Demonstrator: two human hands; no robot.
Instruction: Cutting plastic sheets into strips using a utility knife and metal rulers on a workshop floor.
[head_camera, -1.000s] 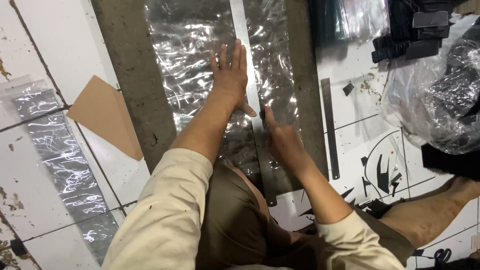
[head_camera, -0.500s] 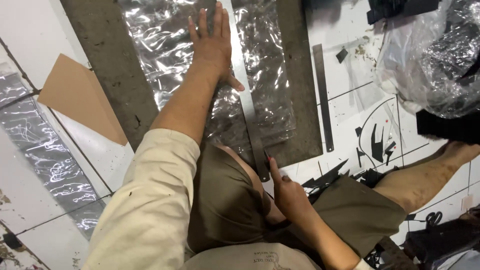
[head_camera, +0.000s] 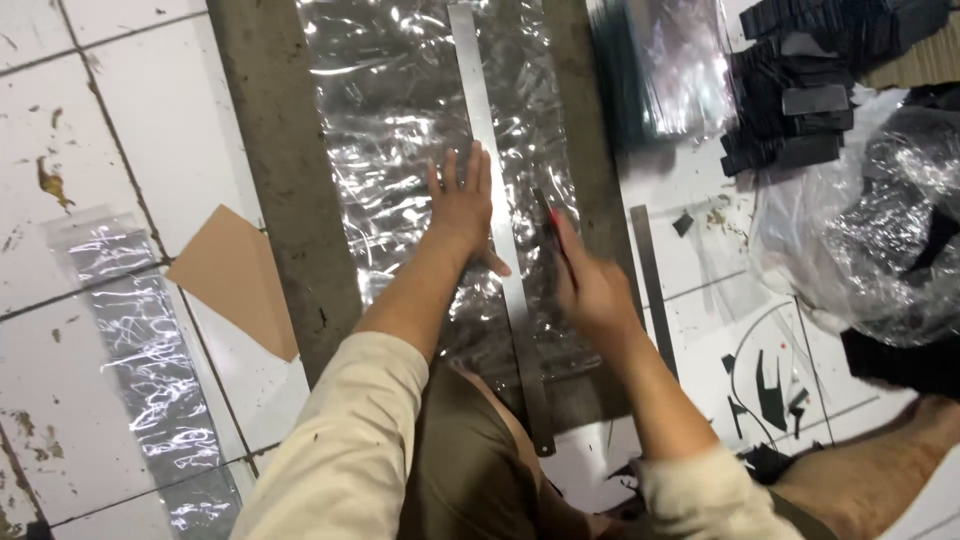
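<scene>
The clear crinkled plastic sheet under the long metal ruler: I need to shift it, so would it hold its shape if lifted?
Probably not: the clear crinkled plastic sheet shows wrinkles and glare, so it is likely thin, floppy and light. It may slide easily, since the left hand presses it flat beside the long metal ruler.

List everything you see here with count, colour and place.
Clear plastic sheet: one, shiny, on the grey board, centre.
Long metal ruler: one, silver, lying lengthwise on the sheet.
Grey board: one, under the sheet.
Second metal strip: one, grey, right of the board.
Cardboard piece: one, brown, left of the board.
Plastic strip: one, clear, on the left floor tiles.
Black pieces: a pile, top right.
Plastic bag: one, clear, right.
Left hand: flat on the sheet beside the ruler.
Right hand: holding a thin red-tipped tool at the ruler's right.
</scene>
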